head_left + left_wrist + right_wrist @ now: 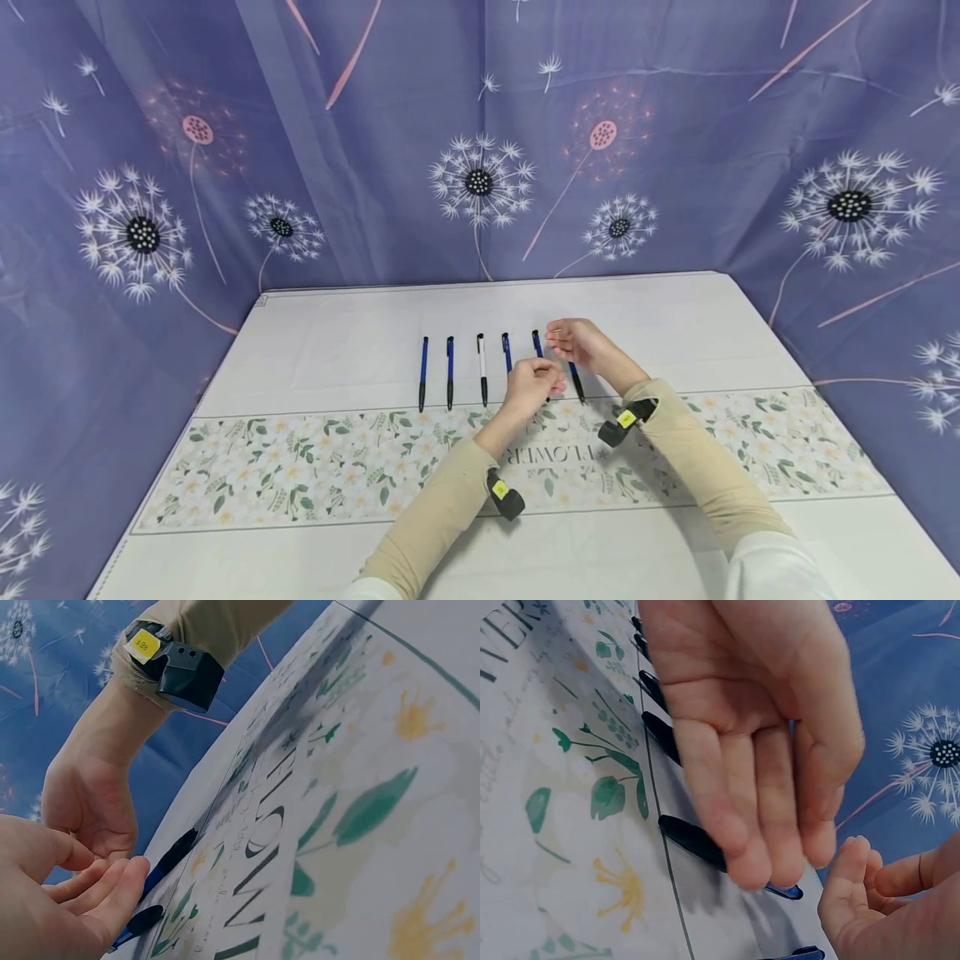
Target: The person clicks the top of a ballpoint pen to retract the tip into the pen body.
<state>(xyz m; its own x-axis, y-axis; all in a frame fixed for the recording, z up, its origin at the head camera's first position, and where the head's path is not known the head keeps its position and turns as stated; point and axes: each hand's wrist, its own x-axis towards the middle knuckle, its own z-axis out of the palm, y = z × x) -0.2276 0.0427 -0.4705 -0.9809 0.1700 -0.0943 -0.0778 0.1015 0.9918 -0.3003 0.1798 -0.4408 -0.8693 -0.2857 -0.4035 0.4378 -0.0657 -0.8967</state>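
Several pens lie in a row on the white tabletop, all with black grips. A white pen [482, 362] is among blue ones, such as the far-left blue pen [423, 371]. My left hand [531, 385] hovers over the lower parts of two blue pens on the right side, its fingers loosely bent and holding nothing. Beyond it, my right hand [583, 343] is held above the rightmost blue pen [576, 383], covering its upper end. In the right wrist view the fingers [776, 802] hang nearly straight, with nothing in them. The two hands face each other.
A floral strip [315, 467] with printed lettering crosses the white table [322, 346] just in front of the pens. Purple curtains [390, 167] with dandelion prints stand behind and on both sides. Each wrist wears a black camera [626, 422].
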